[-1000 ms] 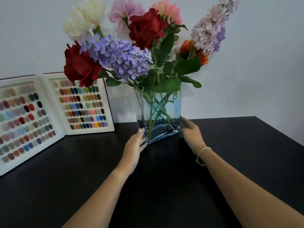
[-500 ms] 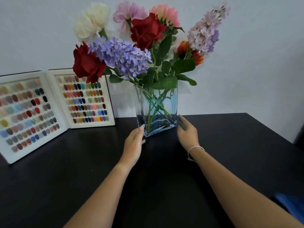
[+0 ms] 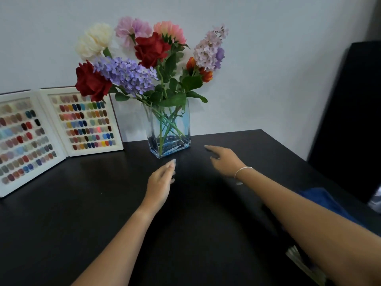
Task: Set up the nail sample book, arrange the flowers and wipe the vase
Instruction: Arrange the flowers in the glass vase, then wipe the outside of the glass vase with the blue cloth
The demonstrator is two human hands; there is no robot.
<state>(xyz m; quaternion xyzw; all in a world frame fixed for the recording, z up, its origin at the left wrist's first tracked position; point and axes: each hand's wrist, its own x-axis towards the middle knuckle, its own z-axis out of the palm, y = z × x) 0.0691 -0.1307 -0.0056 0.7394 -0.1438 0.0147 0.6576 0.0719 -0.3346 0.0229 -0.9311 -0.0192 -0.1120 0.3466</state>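
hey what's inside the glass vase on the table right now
The glass vase holds green flower stems that cross one another, with the blooms spreading above its rim. The bottom is tinted blue; whether that is water or coloured glass cannot be told. Leaves at the rim hide the stems' upper parts.

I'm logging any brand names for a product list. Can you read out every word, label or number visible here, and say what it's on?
None can be read.
The nail sample book: only rows of colour tips, no legible labels.
The vase: plain glass, no marking visible.
The blue cloth: no text visible.
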